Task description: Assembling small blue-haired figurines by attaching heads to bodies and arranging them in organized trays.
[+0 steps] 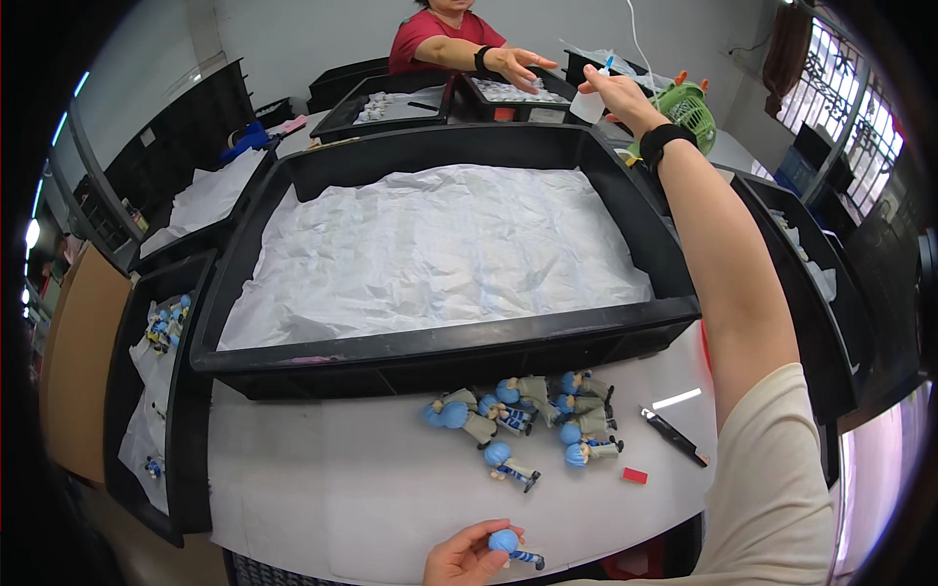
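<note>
Near the lower edge, my left hand (461, 559) is closed round a small figurine (504, 542) with a blue head and blue-striped legs. My right arm stretches far out to the upper right, a black band at its wrist. In that right hand (627, 102) is a small white squeeze bottle (587, 106) with a blue tip. Just left of it a co-worker's hand (520, 68) reaches out, fingers spread. On the white table several similar figurines (498, 453) lie in a loose group, some in beige coats.
A large black tray (445, 337) lined with crumpled white paper (440, 249) fills the middle. A box cutter (674, 436) and a red block (634, 476) lie beside the figurines. A black tray (191, 410) stands left. A green basket (689, 112) is beyond my right wrist.
</note>
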Demonstrator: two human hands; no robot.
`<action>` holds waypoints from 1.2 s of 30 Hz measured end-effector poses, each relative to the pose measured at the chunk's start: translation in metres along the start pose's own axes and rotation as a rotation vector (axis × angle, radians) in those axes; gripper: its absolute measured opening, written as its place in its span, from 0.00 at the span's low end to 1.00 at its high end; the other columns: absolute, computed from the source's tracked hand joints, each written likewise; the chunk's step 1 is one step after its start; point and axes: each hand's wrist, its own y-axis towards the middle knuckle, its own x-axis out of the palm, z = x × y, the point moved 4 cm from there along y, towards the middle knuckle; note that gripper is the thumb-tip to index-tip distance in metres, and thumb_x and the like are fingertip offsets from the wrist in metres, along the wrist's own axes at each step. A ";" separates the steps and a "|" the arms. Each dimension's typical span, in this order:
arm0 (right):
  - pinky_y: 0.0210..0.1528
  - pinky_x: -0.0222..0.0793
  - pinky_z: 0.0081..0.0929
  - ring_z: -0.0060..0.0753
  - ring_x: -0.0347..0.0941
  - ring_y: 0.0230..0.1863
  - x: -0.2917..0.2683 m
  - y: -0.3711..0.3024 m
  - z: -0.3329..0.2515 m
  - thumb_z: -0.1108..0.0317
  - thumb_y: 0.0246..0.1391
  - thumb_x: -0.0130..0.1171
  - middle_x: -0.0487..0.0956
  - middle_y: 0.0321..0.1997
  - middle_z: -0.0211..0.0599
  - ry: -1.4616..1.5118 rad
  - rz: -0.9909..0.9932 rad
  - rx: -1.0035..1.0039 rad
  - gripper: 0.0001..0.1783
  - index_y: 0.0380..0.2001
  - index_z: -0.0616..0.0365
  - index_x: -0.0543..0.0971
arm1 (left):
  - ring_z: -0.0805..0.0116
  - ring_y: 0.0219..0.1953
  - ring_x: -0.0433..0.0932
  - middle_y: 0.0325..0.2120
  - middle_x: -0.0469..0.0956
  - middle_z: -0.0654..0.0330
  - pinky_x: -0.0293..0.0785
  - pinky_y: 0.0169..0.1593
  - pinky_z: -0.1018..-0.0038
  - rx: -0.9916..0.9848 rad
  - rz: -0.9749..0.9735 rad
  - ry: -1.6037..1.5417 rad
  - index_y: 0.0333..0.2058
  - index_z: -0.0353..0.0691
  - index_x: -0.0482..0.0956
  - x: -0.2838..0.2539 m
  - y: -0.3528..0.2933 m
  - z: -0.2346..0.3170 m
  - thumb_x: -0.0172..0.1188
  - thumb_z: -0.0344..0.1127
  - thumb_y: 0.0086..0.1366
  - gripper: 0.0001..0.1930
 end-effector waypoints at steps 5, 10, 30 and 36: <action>0.27 0.65 0.25 0.32 0.69 0.27 0.040 0.020 -0.027 0.40 0.52 0.41 0.76 0.30 0.42 0.035 0.041 -0.051 0.32 0.33 0.61 0.78 | 0.74 0.43 0.70 0.42 0.71 0.58 0.67 0.45 0.80 -0.002 -0.088 -0.055 0.50 0.33 0.64 -0.001 -0.003 0.005 0.50 0.24 0.60 0.18; 0.40 0.66 0.30 0.42 0.72 0.39 0.071 0.049 -0.016 0.38 0.50 0.41 0.76 0.35 0.52 -0.080 0.025 -0.019 0.37 0.36 0.67 0.76 | 0.74 0.43 0.69 0.42 0.70 0.59 0.67 0.47 0.77 -0.077 -0.125 -0.086 0.51 0.30 0.63 -0.006 -0.002 0.001 0.50 0.23 0.60 0.19; 0.39 0.71 0.22 0.28 0.74 0.39 0.000 -0.185 -0.107 0.56 0.56 0.48 0.76 0.38 0.41 0.453 -0.488 -0.005 0.22 0.44 0.64 0.71 | 0.73 0.41 0.71 0.41 0.73 0.53 0.68 0.43 0.80 0.035 -0.067 0.000 0.49 0.30 0.64 0.000 0.004 0.002 0.49 0.26 0.62 0.16; 0.34 0.70 0.22 0.28 0.75 0.33 0.002 -0.371 -0.144 0.70 0.48 0.57 0.78 0.31 0.40 -0.074 -0.629 -0.475 0.11 0.36 0.63 0.75 | 0.75 0.39 0.72 0.38 0.75 0.55 0.68 0.41 0.81 0.129 0.039 0.078 0.47 0.31 0.67 -0.008 0.001 0.008 0.49 0.29 0.62 0.15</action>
